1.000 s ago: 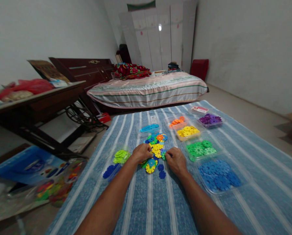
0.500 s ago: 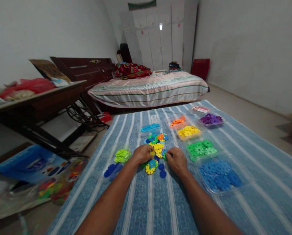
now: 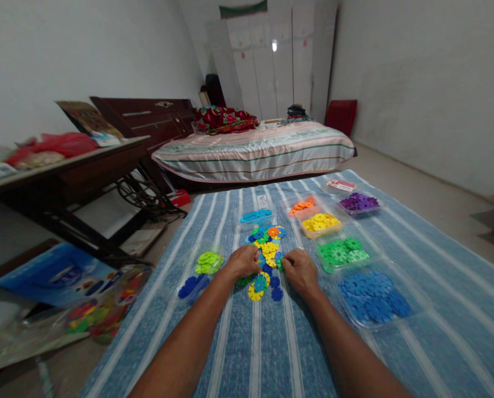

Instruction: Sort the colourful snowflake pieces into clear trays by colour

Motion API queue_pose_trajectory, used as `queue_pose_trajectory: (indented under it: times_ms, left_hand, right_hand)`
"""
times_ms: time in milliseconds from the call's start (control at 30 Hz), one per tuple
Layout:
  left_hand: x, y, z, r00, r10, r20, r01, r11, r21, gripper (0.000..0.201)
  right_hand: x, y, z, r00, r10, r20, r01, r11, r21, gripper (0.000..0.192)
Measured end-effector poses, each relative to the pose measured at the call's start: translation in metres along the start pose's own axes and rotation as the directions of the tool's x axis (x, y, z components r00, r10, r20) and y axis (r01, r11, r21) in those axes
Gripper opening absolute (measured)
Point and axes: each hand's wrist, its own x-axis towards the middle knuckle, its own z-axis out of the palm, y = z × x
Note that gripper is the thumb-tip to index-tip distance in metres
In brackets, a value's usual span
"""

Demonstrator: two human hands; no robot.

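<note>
A cluster of notched plastic discs (image 3: pixel 269 248), yellow, blue, green and orange, lies flat on the striped cloth between my hands; some overlap or look joined. My left hand (image 3: pixel 245 261) is curled at the cluster's left side, fingers closed, and what they hold is hidden. On the other side, my right hand (image 3: pixel 301 270) pinches the edge of a green notched disc (image 3: pixel 279 263) beside a blue one. Nearer to me lie a yellow disc with a blue centre (image 3: pixel 256 289) and dark blue discs (image 3: pixel 276 292).
Clear boxes hold sorted discs: large blue (image 3: pixel 373 296), green (image 3: pixel 342 253), yellow (image 3: pixel 320 222), orange (image 3: pixel 302 205), purple (image 3: pixel 360 203), light blue (image 3: pixel 255 216). To the left are lime (image 3: pixel 209 262) and dark blue ones (image 3: pixel 193 287). A made bed (image 3: pixel 251 155) stands beyond.
My left fingers have closed further and turned inward at the cluster, hiding the yellow piece seen by them before. My right hand stays at the green disc. The view has shifted slightly.
</note>
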Motion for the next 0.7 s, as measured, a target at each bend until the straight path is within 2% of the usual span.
queue_pose_trajectory:
  times_ms: [333,500,700]
  left_hand:
    - [-0.008,-0.004,-0.002,1.000,0.015,-0.028,-0.018,0.993,-0.114,0.022]
    - [-0.008,-0.012,0.003,0.993,0.041,-0.114,-0.065,0.976,-0.208,0.024]
    - [-0.009,-0.012,0.007,0.990,0.049,-0.135,-0.073,0.982,-0.177,0.028]
  right_hand:
    - [0.000,0.001,0.000,1.000,0.001,0.002,-0.001,1.000,0.014,0.016]
    - [0.000,0.001,0.000,1.000,0.001,0.001,-0.001,1.000,-0.005,0.015]
    - [0.000,0.000,-0.001,1.000,0.000,0.006,0.000,1.000,0.001,0.015]
